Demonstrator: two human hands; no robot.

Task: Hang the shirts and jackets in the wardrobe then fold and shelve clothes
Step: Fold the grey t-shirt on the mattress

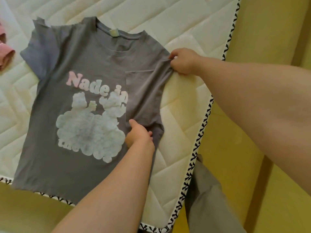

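Two hands, left (139, 134) and right (183, 62), grip the grey "Nade in" T-shirt (79, 61)

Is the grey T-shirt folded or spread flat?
Partly folded: one side of the T-shirt lies over the print; the rest is spread flat.

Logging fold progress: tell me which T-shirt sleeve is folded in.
On the grey T-shirt, the right-hand sleeve, folded over the print's edge, its shoulder pinched by the right hand. The far sleeve lies spread flat on the mattress.
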